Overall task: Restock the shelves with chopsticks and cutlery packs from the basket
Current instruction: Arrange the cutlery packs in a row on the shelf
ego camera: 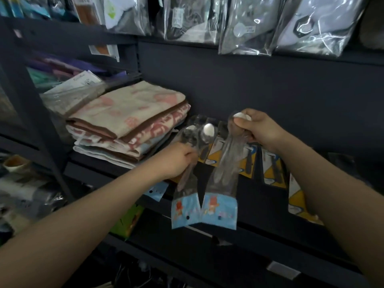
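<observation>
I stood at a dark shelf (239, 206), folded towels (128, 121) at its left, yellow-carded packs (272, 171) already lying there. My left hand (176, 161) gripped one clear cutlery pack (185, 196); my right hand (259, 129) pinched another (222, 194). Both were unplaced; the basket was unseen.

Both forearms run out of the bottom edge, so nothing past them shows. The left hand (176, 161) covers the middle of the cutlery pack (188, 183) it grips, and the right hand (259, 129) hides the top of its own spoon pack (223, 183). The cartoon print on both blue header cards is too blurred to read. The hanging plastic-wrapped packs (249, 23) are cut off by the top edge. Goods at the far left (25, 194) are smeared beyond telling.
</observation>
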A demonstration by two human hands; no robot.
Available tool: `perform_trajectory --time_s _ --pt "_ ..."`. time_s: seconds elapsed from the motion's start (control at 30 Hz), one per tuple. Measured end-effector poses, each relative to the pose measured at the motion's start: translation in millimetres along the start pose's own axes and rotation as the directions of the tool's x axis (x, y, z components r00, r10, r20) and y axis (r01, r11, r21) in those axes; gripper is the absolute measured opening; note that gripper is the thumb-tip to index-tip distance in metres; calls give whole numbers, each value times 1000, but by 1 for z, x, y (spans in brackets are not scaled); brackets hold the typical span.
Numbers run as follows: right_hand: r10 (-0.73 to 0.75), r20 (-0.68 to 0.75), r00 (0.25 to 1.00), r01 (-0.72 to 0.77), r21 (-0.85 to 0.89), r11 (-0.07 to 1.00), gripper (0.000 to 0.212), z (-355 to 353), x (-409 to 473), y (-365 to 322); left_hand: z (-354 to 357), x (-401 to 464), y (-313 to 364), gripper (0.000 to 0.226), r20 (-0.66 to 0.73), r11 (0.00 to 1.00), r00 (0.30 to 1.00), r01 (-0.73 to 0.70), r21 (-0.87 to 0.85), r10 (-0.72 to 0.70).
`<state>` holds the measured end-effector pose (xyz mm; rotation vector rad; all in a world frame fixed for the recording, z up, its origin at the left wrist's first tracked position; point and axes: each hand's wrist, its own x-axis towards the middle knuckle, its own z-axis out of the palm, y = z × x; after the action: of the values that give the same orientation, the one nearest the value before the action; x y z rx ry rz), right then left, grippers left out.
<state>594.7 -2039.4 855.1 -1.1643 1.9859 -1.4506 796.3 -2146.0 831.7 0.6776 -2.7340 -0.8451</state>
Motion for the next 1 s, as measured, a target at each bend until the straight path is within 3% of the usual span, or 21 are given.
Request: perform_trajectory --time_s 0.1,0.2,0.43,0.57,0.67,0.77,0.87,1.0 --pt "11 84 996 -4 -79 997 10 2 -5 5 3 17 0 30 0 984 1000 -11 176 11" --pt "38 80 996 -28 -133 991 11 4 -5 7 3 29 -2 30 -8 945 1000 -9 327 13" --pt "96 39 995 -86 -191 978 17 9 -5 4 6 26 -8 24 -157 877 981 -27 479 116" --pt "73 2 997 -72 -80 994 17 9 -6 -3 -8 -2 2 27 -252 952 949 -116 282 190" --pt "62 -26 998 -62 5 998 17 15 -3 -7 -15 -34 14 40 -70 994 995 -73 -78 68" --pt "50 -49 998 -51 -24 998 13 32 2 -6 -11 -41 11 35 66 950 997 45 -308 -26" --pt "58 7 998 -57 -95 994 14 40 7 -1 -9 -32 2 41 68 935 995 86 -345 -67" --pt "154 199 968 -112 -205 972 21 23 4 -3 -7 -30 -7 31 22 962 1000 -2 -274 8"
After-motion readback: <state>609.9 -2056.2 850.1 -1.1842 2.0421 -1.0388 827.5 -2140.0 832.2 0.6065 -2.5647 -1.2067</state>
